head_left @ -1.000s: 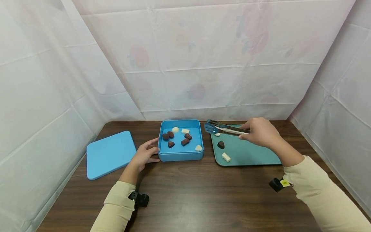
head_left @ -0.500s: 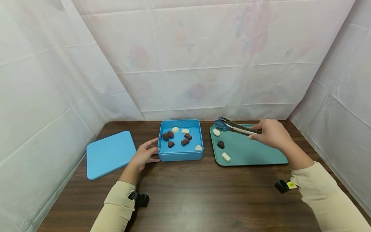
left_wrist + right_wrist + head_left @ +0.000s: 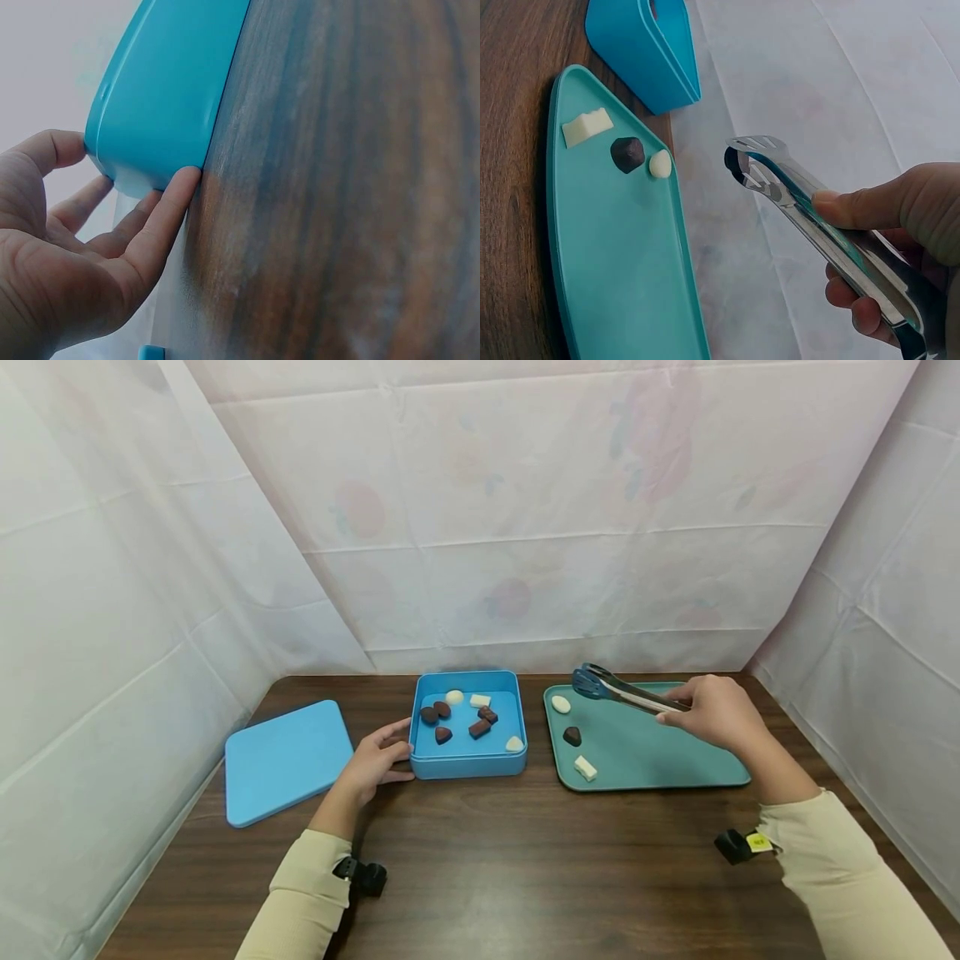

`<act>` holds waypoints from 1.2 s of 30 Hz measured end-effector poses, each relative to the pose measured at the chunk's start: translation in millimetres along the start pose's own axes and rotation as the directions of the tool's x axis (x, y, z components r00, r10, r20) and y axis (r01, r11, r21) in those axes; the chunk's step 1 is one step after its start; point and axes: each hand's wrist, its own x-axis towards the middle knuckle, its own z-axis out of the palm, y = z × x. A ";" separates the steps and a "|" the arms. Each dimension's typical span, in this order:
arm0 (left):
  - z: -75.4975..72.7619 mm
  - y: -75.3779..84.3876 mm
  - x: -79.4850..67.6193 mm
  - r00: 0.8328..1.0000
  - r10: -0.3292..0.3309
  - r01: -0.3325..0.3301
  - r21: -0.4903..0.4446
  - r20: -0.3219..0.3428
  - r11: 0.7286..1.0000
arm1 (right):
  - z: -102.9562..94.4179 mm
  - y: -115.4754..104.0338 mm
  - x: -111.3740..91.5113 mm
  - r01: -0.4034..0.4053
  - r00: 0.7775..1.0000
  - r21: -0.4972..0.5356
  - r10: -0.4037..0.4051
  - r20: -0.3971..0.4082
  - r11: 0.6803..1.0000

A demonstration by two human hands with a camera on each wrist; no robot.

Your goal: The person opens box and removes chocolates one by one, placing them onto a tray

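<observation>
My left hand (image 3: pixel 372 758) touches the near left side of a blue box (image 3: pixel 468 765). In the left wrist view the fingertips (image 3: pixel 184 178) rest against the box's corner, with the thumb up at the rim. Several white and brown chocolates lie inside the box, a brown bar-shaped chocolate (image 3: pixel 479 728) among them. My right hand (image 3: pixel 716 714) grips a pair of metal tongs (image 3: pixel 633 695) above the green tray (image 3: pixel 660 752). Nothing sits between the tong tips. Along the tray's left end lie a white oval chocolate (image 3: pixel 560 704), a dark chocolate (image 3: pixel 572 736) and a white bar-shaped chocolate (image 3: pixel 586 768).
A flat blue lid (image 3: pixel 287 764) lies on the brown wooden table (image 3: pixel 517 860), left of my left hand. White patterned cloth (image 3: pixel 510 510) hangs behind the table and along both sides.
My right hand has moved right with the tongs, from the gap beside the box to above the tray, uncovering the white oval chocolate. My left hand stays at the box.
</observation>
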 end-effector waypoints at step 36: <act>-6.3 -23.5 20.2 0.999 0.005 -0.005 0.010 -0.051 1.000 | 36.4 28.2 14.0 -0.106 0.994 -0.091 0.109 0.029 0.990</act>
